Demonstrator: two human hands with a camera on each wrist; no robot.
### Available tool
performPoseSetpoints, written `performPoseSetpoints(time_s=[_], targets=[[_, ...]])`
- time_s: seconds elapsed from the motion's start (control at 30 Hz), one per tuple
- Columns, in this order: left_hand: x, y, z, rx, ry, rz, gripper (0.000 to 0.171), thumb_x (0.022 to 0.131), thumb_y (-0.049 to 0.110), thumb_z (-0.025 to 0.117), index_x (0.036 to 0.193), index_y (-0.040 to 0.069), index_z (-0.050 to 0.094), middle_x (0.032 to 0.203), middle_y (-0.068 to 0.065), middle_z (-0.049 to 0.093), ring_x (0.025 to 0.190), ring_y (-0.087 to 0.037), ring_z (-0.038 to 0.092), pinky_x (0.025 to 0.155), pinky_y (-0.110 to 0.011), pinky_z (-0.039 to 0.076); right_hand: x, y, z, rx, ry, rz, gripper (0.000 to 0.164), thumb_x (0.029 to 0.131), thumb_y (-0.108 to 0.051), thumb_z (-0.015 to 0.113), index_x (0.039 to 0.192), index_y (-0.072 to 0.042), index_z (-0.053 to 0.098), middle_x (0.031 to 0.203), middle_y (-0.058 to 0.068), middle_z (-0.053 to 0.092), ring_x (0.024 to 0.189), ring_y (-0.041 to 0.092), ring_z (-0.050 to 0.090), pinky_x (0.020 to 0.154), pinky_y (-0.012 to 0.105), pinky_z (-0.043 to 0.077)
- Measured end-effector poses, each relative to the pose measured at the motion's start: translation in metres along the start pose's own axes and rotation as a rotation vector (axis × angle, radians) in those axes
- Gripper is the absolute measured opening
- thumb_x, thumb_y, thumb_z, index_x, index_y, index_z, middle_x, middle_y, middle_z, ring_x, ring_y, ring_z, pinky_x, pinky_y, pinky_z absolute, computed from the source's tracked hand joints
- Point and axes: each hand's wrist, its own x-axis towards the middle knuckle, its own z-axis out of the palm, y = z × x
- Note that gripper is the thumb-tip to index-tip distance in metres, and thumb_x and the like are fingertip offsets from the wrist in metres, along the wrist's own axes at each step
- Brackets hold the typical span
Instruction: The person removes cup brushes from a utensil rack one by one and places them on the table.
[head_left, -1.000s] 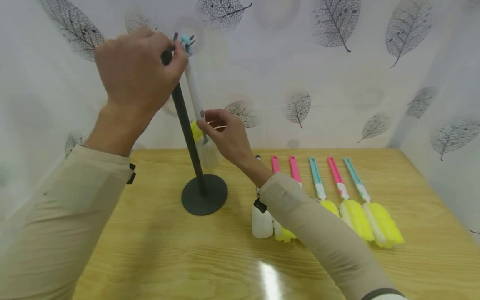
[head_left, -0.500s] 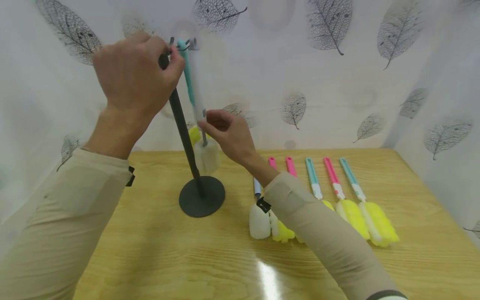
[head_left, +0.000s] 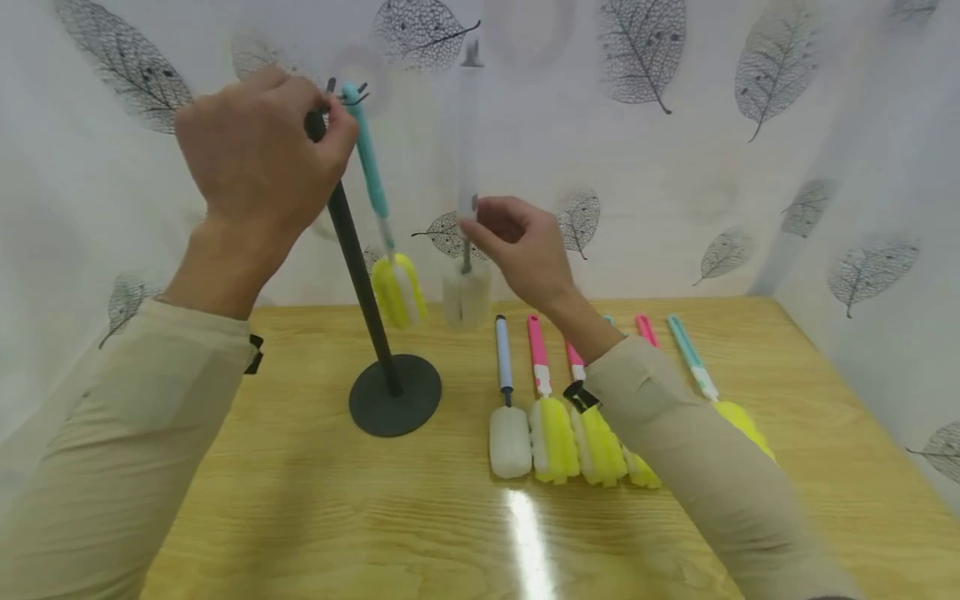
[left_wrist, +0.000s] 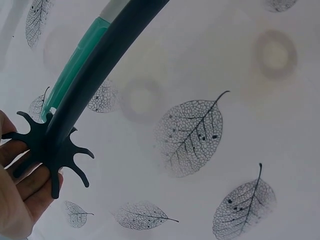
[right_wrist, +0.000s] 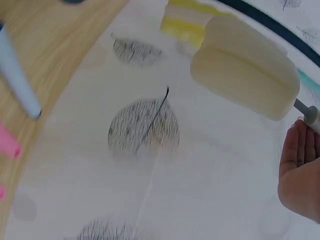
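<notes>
My left hand (head_left: 258,154) grips the top of a dark stand (head_left: 358,267), its fingers among the curved hooks in the left wrist view. A sponge bottle brush with a teal handle (head_left: 370,167) and a yellow-and-white head hangs from one hook. To its right, in the air, my right hand (head_left: 528,250) pinches a bottle brush (head_left: 467,293) low on its pale handle. That brush is upright, handle up, its whitish sponge head (right_wrist: 245,67) below the fingers and apart from the stand.
Several bottle brushes lie in a row on the wooden table (head_left: 360,517). Leftmost is a blue-handled brush (head_left: 504,354) with a white head; beside it lies a pink-handled brush (head_left: 538,358). My right forearm hides part of the row. A leaf-patterned curtain (head_left: 645,158) hangs behind.
My right hand has moved right with the pale-handled brush, away from the hooks and the hanging teal brush. The left hand keeps its grip on the stand.
</notes>
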Motion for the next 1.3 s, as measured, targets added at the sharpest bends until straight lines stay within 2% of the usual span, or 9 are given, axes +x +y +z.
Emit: performPoseSetpoints(time_s=[0.17, 0.37, 0.53, 0.7, 0.9, 0.97, 1.1, 1.2, 1.3], targets=[[-0.001, 0.0, 0.001, -0.016, 0.004, -0.008, 0.044, 0.087, 0.034, 0.038, 0.085, 0.002, 0.069, 0.078, -0.013, 0.065, 0.055, -0.033, 0.053, 0.044, -0.035, 0.02, -0.006, 0.008, -0.055, -0.13, 0.091, 0.053, 0.033, 0.08, -0.016, 0.064, 0.108, 0.002, 0.058, 0.096, 0.011, 0.062, 0.086, 0.018, 0.059, 0.079, 0.027, 0.044], [0.0, -0.004, 0.003, -0.058, 0.064, 0.016, 0.042, 0.086, 0.031, 0.039, 0.083, 0.003, 0.07, 0.078, -0.011, 0.066, 0.058, -0.034, 0.055, 0.044, -0.034, 0.018, -0.02, 0.034, -0.144, -0.338, 0.279, 0.137, 0.039, 0.076, -0.028, 0.067, 0.106, -0.006, 0.061, 0.094, 0.002, 0.063, 0.083, 0.013, 0.057, 0.076, 0.02, 0.042], [0.002, -0.008, 0.007, -0.104, 0.14, 0.078, 0.039, 0.084, 0.027, 0.04, 0.08, 0.003, 0.071, 0.072, -0.012, 0.065, 0.057, -0.032, 0.055, 0.043, -0.033, 0.019, -0.044, 0.041, -0.211, -0.439, 0.403, 0.243, 0.038, 0.076, -0.029, 0.068, 0.107, -0.009, 0.062, 0.095, -0.004, 0.062, 0.084, 0.007, 0.056, 0.074, 0.015, 0.04], [0.003, -0.012, 0.01, -0.147, 0.176, 0.111, 0.038, 0.083, 0.024, 0.04, 0.08, 0.002, 0.071, 0.073, -0.012, 0.066, 0.06, -0.03, 0.059, 0.045, -0.03, 0.02, -0.074, 0.047, -0.263, -0.479, 0.449, 0.379, 0.04, 0.076, -0.031, 0.068, 0.112, -0.014, 0.062, 0.092, -0.012, 0.06, 0.083, 0.0, 0.054, 0.072, 0.012, 0.037], [0.002, -0.017, 0.014, -0.197, 0.19, 0.101, 0.034, 0.081, 0.023, 0.043, 0.081, 0.005, 0.072, 0.075, -0.01, 0.067, 0.064, -0.027, 0.062, 0.05, -0.018, 0.018, -0.106, 0.057, -0.305, -0.686, 0.372, 0.587, 0.056, 0.076, -0.046, 0.061, 0.122, -0.016, 0.054, 0.087, -0.023, 0.053, 0.08, -0.005, 0.045, 0.062, 0.012, 0.036], [0.002, -0.019, 0.015, -0.209, 0.197, 0.1, 0.033, 0.081, 0.022, 0.044, 0.081, 0.006, 0.072, 0.075, -0.009, 0.067, 0.064, -0.026, 0.063, 0.05, -0.016, 0.018, -0.116, 0.062, -0.315, -0.743, 0.318, 0.647, 0.063, 0.076, -0.051, 0.058, 0.125, -0.012, 0.051, 0.085, -0.025, 0.052, 0.085, 0.002, 0.046, 0.061, 0.016, 0.038], [0.001, -0.019, 0.016, -0.211, 0.206, 0.106, 0.032, 0.081, 0.022, 0.045, 0.083, 0.004, 0.072, 0.078, -0.01, 0.067, 0.066, -0.026, 0.063, 0.051, -0.014, 0.018, -0.133, 0.072, -0.326, -0.821, 0.199, 0.732, 0.074, 0.076, -0.059, 0.05, 0.128, -0.006, 0.046, 0.11, -0.005, 0.058, 0.1, 0.024, 0.046, 0.072, 0.037, 0.041], [0.001, -0.019, 0.017, -0.206, 0.217, 0.117, 0.034, 0.082, 0.022, 0.044, 0.085, 0.002, 0.071, 0.079, -0.012, 0.067, 0.067, -0.027, 0.063, 0.052, -0.014, 0.017, -0.142, 0.08, -0.327, -0.84, 0.104, 0.755, 0.077, 0.077, -0.061, 0.046, 0.127, -0.003, 0.044, 0.128, 0.023, 0.042, 0.107, 0.04, 0.04, 0.076, 0.053, 0.036], [0.002, -0.017, 0.019, -0.204, 0.224, 0.127, 0.036, 0.083, 0.023, 0.043, 0.083, 0.0, 0.07, 0.08, -0.013, 0.067, 0.068, -0.028, 0.063, 0.052, -0.017, 0.018, -0.149, 0.087, -0.328, -0.866, -0.031, 0.758, 0.079, 0.079, -0.061, 0.045, 0.125, 0.003, 0.044, 0.123, 0.029, 0.043, 0.105, 0.045, 0.042, 0.075, 0.056, 0.035]])
